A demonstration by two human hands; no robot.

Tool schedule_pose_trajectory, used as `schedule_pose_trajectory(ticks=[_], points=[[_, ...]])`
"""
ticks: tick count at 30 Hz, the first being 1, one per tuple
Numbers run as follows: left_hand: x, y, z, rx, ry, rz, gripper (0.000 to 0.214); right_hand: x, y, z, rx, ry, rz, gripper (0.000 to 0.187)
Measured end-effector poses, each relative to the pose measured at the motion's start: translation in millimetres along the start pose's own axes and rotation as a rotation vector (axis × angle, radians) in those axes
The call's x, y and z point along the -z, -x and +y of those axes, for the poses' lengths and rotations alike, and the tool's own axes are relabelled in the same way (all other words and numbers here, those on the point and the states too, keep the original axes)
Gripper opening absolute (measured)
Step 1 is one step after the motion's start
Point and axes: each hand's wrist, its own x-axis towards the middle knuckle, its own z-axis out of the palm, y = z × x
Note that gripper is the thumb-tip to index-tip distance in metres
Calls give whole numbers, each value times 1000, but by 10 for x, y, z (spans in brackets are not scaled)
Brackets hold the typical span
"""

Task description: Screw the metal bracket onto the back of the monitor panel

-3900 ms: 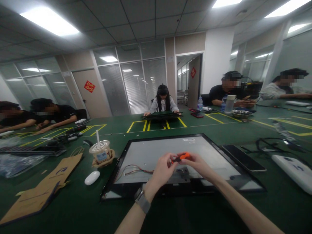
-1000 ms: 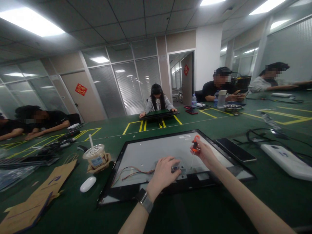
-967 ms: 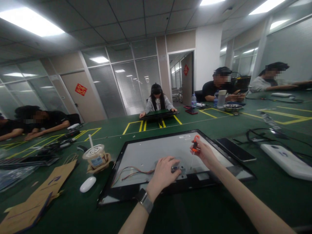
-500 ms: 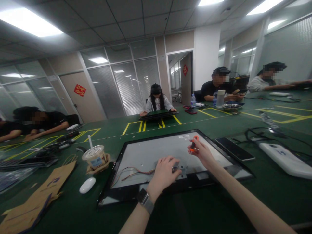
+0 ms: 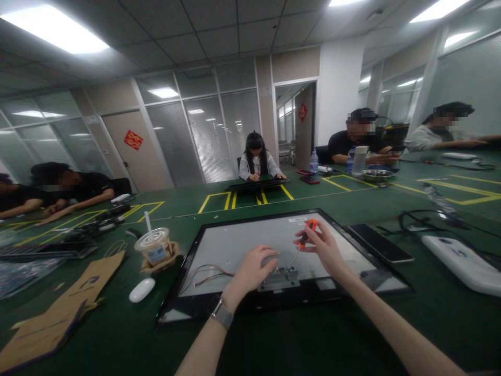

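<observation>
A flat display panel (image 5: 235,240) with a black frame and a grey back lies before me. On its near edge sits a grey metal bracket (image 5: 279,281), with thin coloured wires (image 5: 209,272) running to its left. The fingers and thumb of my left hand (image 5: 254,269) are closed around the bracket's left part, partly hiding it. In my right hand (image 5: 324,248) is an orange-and-black screwdriver (image 5: 304,238), gripped by its handle. Its thin shaft slants down to the bracket; whether the tip sits in a screw is too small to tell.
Left of the panel are a drink cup (image 5: 154,245), a white oval case (image 5: 142,290) and a brown paper bag (image 5: 66,313). To the right lie a phone (image 5: 379,242), a white device (image 5: 462,263) and black cables (image 5: 422,216). Several people sit around the green table (image 5: 188,209).
My left hand has shifted left, showing more of the bracket. My right hand has tilted the screwdriver and brought its tip down to the bracket. The person opposite has moved a hand inward.
</observation>
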Motion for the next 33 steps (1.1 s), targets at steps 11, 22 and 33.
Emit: schedule_pose_trajectory(ticks=[11, 22, 33], points=[[190, 105, -461, 209, -270, -29, 42, -21, 37, -30, 17, 29, -77, 46], [22, 78, -588, 214, -375, -26, 44, -65, 85, -78, 13, 96, -162, 47], [37, 92, -520, 207, -419, -29, 44, -80, 106, -86, 49, 137, -196, 45]])
